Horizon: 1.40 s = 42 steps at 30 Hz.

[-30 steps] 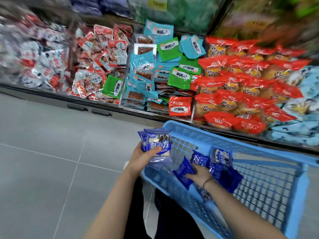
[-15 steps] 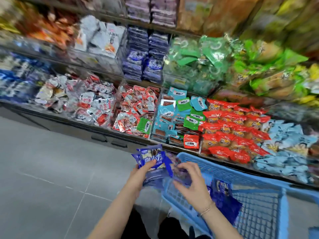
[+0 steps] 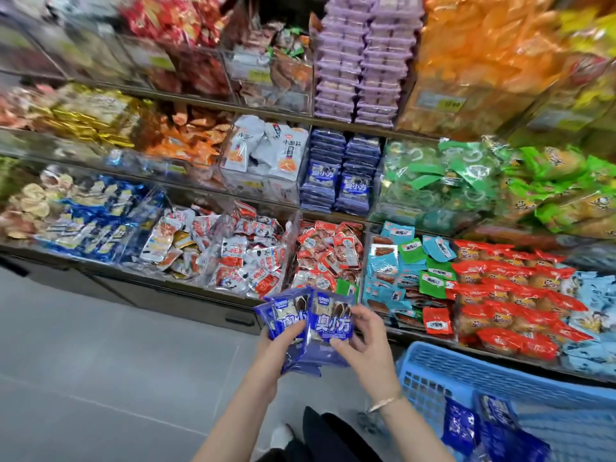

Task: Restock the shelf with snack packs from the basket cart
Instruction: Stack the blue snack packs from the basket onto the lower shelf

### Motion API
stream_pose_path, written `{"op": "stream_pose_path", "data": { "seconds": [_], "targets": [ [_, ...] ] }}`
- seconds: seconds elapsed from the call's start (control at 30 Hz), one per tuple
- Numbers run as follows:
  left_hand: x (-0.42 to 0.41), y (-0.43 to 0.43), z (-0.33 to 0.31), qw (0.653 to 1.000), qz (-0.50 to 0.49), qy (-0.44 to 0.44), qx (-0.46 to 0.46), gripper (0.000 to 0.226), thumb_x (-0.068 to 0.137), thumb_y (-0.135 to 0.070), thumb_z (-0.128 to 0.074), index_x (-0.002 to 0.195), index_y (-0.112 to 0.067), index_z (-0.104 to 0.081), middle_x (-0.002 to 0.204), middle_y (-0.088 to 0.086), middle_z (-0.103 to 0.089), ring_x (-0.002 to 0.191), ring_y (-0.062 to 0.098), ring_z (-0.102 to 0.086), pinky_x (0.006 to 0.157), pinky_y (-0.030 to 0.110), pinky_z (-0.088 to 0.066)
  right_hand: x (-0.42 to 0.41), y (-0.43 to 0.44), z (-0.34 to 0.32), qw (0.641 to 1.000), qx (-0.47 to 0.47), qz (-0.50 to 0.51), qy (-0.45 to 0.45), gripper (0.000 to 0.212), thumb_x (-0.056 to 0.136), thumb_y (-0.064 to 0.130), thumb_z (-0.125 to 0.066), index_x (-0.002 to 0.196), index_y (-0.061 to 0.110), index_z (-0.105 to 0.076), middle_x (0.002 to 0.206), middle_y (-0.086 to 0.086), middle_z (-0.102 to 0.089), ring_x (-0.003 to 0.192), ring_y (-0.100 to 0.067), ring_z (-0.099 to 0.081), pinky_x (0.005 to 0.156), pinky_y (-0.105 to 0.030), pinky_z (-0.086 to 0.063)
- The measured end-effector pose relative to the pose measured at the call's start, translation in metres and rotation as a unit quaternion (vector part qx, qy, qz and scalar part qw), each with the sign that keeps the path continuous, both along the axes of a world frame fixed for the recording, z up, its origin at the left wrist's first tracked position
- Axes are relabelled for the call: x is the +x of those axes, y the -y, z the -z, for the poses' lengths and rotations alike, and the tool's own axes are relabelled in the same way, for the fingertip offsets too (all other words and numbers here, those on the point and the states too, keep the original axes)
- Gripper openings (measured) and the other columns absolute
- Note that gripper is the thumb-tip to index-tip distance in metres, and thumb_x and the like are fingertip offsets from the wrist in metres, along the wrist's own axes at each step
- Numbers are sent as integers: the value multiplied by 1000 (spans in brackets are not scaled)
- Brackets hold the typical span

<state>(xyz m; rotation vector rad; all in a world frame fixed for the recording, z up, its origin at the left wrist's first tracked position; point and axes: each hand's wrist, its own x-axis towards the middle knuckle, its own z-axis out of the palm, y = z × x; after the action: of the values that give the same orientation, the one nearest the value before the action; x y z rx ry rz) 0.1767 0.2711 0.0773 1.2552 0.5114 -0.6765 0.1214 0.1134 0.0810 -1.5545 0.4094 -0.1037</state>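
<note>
Both hands hold a fanned bunch of blue snack packs (image 3: pixel 328 323) in front of the lowest shelf. My left hand (image 3: pixel 278 345) grips the bunch from below, thumb across the left packs. My right hand (image 3: pixel 365 338) pinches the front pack at its right edge and bottom. The blue basket cart (image 3: pixel 443 365) stands at the lower right, with more blue packs (image 3: pixel 461 426) lying inside. On the middle shelf, two stacked columns of the same blue packs (image 3: pixel 340 176) fill a clear bin.
Clear bins of mixed snacks (image 3: pixel 336 258) line the shelves, with red packs (image 3: pixel 510 295) right of the hands and green bags (image 3: pixel 466 175) beside the blue stacks. Grey tiled floor (image 3: pixel 116 361) spreads to the left. My shoe (image 3: pixel 281 436) and dark trousers show below.
My right hand left the basket and came up to join the left on the bunch of blue packs. The view tilted up, showing the middle and upper shelves.
</note>
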Motion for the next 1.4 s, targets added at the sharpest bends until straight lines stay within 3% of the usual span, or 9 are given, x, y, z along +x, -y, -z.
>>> {"op": "stream_pose_path", "data": {
  "seconds": [0.2,0.37,0.47,0.57,0.63,1.07,1.17,1.23,1.4],
  "targets": [
    [45,4,-3,1000,16,11,-16,35,78,-19,-74,112,-19,-62,95,9,-75,82,27,-73,64,31,-55,42,12,14,980,162,-12,-116,54,70,22,-70,119,4,-56,107,-5,-71,97,-21,-67,80,-29,-53],
    [98,11,-4,1000,3,3,-4,41,68,-27,-80,105,-21,-62,86,2,-76,73,19,-73,53,24,-52,92,32,18,967,209,61,-131,40,82,27,-66,118,13,-57,110,0,-68,78,-12,-69,57,-22,-51],
    [136,12,-9,1000,5,8,9,65,55,-37,-84,112,-19,-61,96,5,-75,85,24,-72,69,34,-54,139,56,18,942,258,137,-165,38,90,23,-60,122,26,-40,112,-4,-55,69,-16,-62,52,-28,-46],
    [178,16,-16,1000,-14,23,-1,79,53,-35,-85,123,-10,-60,106,16,-71,95,36,-68,82,44,-53,193,80,11,936,272,164,-152,8,93,12,-50,91,20,-49,77,-5,-52,53,-13,-54,43,-22,-41],
    [203,21,-21,999,-33,33,-3,71,63,-31,-82,126,-7,-58,110,19,-69,97,37,-67,84,46,-52,231,95,13,935,264,178,-154,25,91,5,-43,71,20,-41,66,-3,-42,46,-12,-47,37,-16,-38],
    [268,39,-19,999,-23,28,10,95,43,-48,-81,127,-12,-56,106,12,-72,93,30,-70,72,34,-51,351,116,35,909,211,315,-174,13,85,13,-64,95,6,-59,77,-6,-54,53,-10,-51,41,-17,-44],
    [278,41,-24,999,-2,32,22,110,41,-53,-88,136,-13,-48,121,13,-65,106,31,-64,90,43,-50,357,110,35,851,318,406,-98,16,84,3,-65,99,3,-59,91,-7,-59,85,-16,-57,66,-13,-51],
    [285,42,-30,999,14,45,27,129,29,-61,-86,141,-12,-42,129,15,-59,112,33,-60,102,50,-44,360,108,37,830,317,447,-105,11,85,2,-63,82,3,-53,69,-5,-59,74,-19,-52,63,-18,-50],
    [302,41,-37,998,45,32,25,141,23,-60,-87,145,-9,-37,129,18,-58,107,34,-63,89,42,-51,348,97,45,880,139,427,-157,28,82,6,-67,95,7,-43,87,-11,-48,74,-21,-45,71,-25,-36]
  ]
}}
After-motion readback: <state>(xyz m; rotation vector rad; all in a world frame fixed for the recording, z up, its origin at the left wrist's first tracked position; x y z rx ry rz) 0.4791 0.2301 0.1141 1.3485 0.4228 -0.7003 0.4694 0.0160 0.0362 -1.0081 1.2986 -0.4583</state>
